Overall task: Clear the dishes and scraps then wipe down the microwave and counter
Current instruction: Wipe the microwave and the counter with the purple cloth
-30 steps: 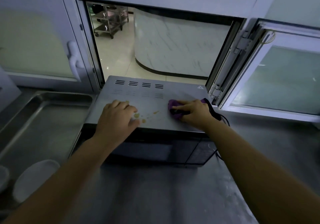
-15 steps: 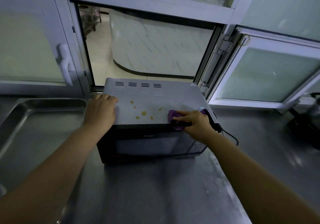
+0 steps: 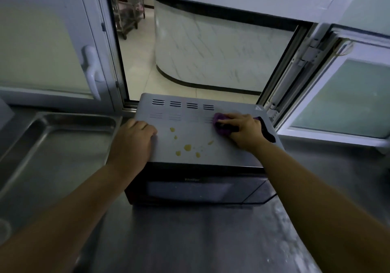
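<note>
Wiping step on the microwave top, judged not far in: spill untouched, counter not started.

Dull stainless steel counter [image 3: 190,241] across the lower frame, faint pale smears toward 4 o'clock. Shallow rectangular steel tray [image 3: 31,137] at 9 o'clock of the appliance, just beside it. Open white-framed serving window [image 3: 202,51] at 12 o'clock.

Grey-topped, black-fronted box microwave [image 3: 190,137] at centre on the counter, door shut, back against the window sill. Black power cord [image 3: 267,132] draped over its right edge at 3 o'clock.

Left hand [image 3: 133,144] flat, palm down on the top's left edge at 9 o'clock, gripping nothing, looks like bracing. Right hand [image 3: 242,130] closed over a bunched purple cleaning cloth [image 3: 219,125], pressed to the top at 2 o'clock, near the faint rear vent slots.

Yellow-orange sauce spots [image 3: 187,147] scattered mid-top toward the front edge, between the two hands, apart from the cloth.

Next, probably: drag cloth toward 7 o'clock through the spots, firm pressure, left hand holding the box from sliding. Likely several passes. Keep clear of the cord. Counter afterwards.
</note>
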`<move>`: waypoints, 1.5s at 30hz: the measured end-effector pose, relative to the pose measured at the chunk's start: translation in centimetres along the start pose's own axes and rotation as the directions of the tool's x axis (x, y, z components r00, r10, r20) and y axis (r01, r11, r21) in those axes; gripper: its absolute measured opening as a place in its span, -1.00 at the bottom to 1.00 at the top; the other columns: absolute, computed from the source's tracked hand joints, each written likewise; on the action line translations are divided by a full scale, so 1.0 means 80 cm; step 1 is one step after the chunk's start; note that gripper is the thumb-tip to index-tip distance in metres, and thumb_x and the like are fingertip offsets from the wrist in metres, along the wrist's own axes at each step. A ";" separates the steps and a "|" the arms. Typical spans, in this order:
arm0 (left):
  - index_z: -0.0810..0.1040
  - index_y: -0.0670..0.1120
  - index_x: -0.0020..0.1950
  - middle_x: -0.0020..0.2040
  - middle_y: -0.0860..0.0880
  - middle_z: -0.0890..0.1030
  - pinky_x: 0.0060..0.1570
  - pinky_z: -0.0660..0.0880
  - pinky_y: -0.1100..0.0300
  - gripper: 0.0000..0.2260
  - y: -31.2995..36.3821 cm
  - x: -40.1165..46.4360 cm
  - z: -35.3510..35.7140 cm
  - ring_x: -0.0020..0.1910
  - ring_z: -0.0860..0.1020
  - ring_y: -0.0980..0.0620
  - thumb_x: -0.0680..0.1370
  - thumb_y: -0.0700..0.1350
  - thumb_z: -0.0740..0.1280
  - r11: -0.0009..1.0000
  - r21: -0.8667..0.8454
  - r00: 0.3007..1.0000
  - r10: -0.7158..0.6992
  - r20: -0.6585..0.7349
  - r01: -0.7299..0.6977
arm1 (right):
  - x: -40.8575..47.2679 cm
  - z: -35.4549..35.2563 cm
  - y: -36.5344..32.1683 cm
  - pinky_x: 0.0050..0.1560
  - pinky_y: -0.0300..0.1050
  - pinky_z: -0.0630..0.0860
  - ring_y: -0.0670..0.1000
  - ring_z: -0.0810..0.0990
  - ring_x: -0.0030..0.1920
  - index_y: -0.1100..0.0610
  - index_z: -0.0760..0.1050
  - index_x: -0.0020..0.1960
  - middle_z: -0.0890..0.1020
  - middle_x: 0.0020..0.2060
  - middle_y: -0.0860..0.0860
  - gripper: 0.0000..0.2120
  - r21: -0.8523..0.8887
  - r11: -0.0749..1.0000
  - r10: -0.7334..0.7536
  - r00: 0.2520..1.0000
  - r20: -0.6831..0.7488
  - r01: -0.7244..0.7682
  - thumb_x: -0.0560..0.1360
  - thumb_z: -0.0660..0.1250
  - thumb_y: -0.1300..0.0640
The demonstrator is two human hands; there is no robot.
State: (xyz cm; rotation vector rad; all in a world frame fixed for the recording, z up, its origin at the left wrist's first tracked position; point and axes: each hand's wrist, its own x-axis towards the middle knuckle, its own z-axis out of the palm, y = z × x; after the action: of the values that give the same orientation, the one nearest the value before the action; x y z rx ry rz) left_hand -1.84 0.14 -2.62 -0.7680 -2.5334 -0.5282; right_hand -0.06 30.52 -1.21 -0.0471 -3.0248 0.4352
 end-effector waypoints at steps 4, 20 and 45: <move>0.59 -0.20 -0.16 -0.21 -0.17 0.61 -0.23 0.49 0.01 -0.97 -0.003 -0.001 0.007 -0.19 0.53 -0.19 0.43 -0.29 0.38 1.000 0.018 1.000 -0.019 -0.012 0.019 | 0.054 0.002 0.011 0.32 0.08 0.24 0.08 0.35 0.34 -0.11 0.50 0.25 0.42 0.36 -0.12 -0.65 0.008 1.000 -0.026 1.000 -0.016 0.026 0.50 0.31 0.15; 0.62 -0.19 -0.17 -0.21 -0.14 0.63 -0.29 0.54 0.03 -0.90 0.004 0.000 0.004 -0.26 0.56 -0.17 0.38 -0.35 0.41 0.999 0.029 0.999 -0.030 0.016 0.030 | 0.115 0.014 0.011 0.28 0.05 0.17 0.08 0.30 0.35 -0.20 0.44 0.29 0.37 0.39 -0.17 -0.61 -0.022 0.996 -0.086 0.996 -0.018 0.086 0.50 0.26 0.10; 0.57 -0.26 -0.26 -0.30 -0.24 0.54 -0.32 0.41 0.02 -0.91 0.001 -0.004 -0.011 -0.30 0.49 -0.23 0.35 -0.41 0.31 1.000 -0.015 1.000 -0.019 0.022 0.019 | -0.116 0.027 -0.092 0.18 -0.18 0.02 0.00 0.27 0.30 -0.16 0.46 0.28 0.36 0.39 -0.17 -0.55 0.029 0.994 -0.106 0.994 -0.004 0.106 0.44 0.35 0.16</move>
State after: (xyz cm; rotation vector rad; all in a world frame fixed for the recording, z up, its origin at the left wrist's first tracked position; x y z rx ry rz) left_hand -1.28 -0.33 -2.06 -0.7602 -2.5618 -0.5487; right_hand 8.88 22.47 -1.96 0.1138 -3.0001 0.4696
